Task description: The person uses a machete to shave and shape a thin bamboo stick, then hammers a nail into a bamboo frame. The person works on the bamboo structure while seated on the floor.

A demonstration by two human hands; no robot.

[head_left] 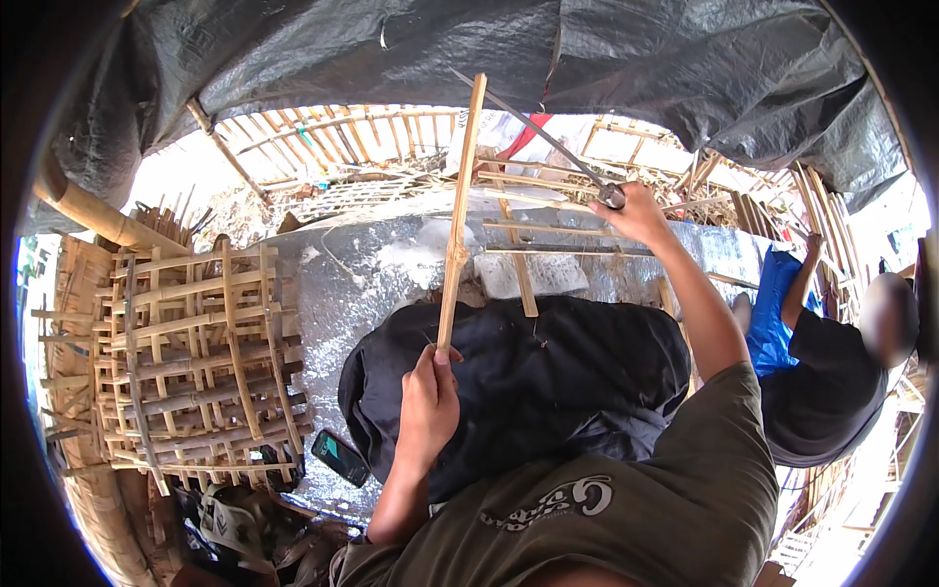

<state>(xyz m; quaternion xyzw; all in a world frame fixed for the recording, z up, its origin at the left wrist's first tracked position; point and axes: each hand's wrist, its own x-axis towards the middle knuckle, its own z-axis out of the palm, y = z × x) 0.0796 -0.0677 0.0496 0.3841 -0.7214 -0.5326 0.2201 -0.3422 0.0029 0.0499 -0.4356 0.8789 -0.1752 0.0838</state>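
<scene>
Above the black cloth (577,357): left hand (428,401) clasps bamboo strip (458,230), right hand (634,213) clenches knife (548,142); likely trimming (contact unclear), next stroke wants steady strip.

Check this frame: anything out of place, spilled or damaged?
A lit phone lies on the grey slab beside the bamboo lattice, seemingly out of place with a blade in the right hand. White patches on the slab could be spill or wear; I can't tell.

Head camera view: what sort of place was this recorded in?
Probably a makeshift bamboo workshop: a wrinkled black plastic sheet hangs overhead, tan bamboo latticework stands at the left, and the person's left hand holds a long, pale split-bamboo strip.
</scene>
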